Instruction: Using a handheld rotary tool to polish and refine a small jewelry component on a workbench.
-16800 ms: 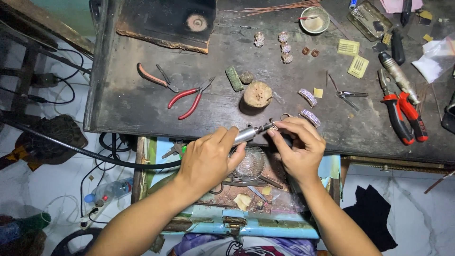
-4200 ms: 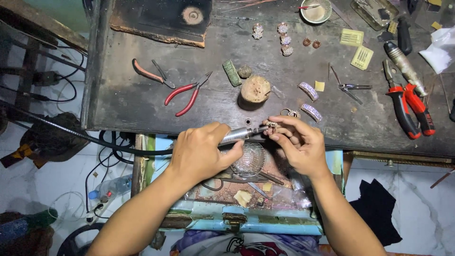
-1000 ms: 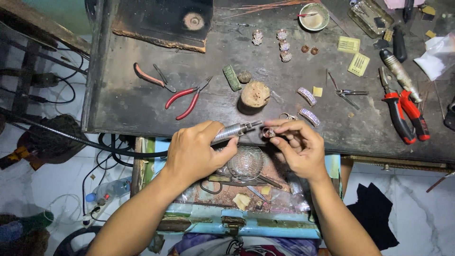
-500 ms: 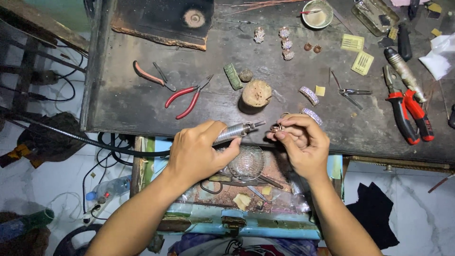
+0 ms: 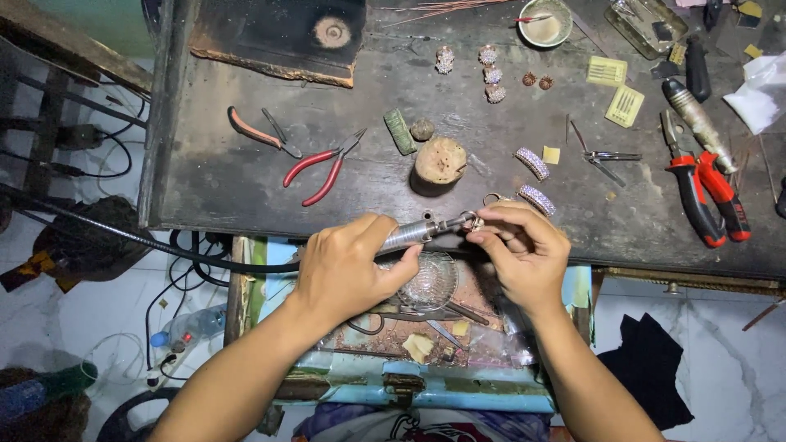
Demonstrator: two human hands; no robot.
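My left hand point(image 5: 348, 266) grips a metal rotary handpiece point(image 5: 419, 233) fed by a black flexible shaft point(image 5: 123, 235) from the left. Its tip meets a small ring-like jewellery piece point(image 5: 472, 221) pinched in the fingers of my right hand point(image 5: 524, 250). Both hands hover at the front edge of the dark workbench point(image 5: 213, 176), above a clear glass dish point(image 5: 430, 282) in an open drawer point(image 5: 458, 393).
Red-handled pliers point(image 5: 319, 168), a wooden stump point(image 5: 440, 160), two stone-set curved pieces point(image 5: 532, 162), tweezers point(image 5: 602, 155), red pliers point(image 5: 704, 192), yellow pads point(image 5: 606, 71), a small bowl point(image 5: 544, 23) and a dark block point(image 5: 278, 37) lie on the bench. Cables and bottles crowd the floor at left.
Over the last second my hands shifted only slightly; the handpiece tip has stayed at the small piece in my right fingers.
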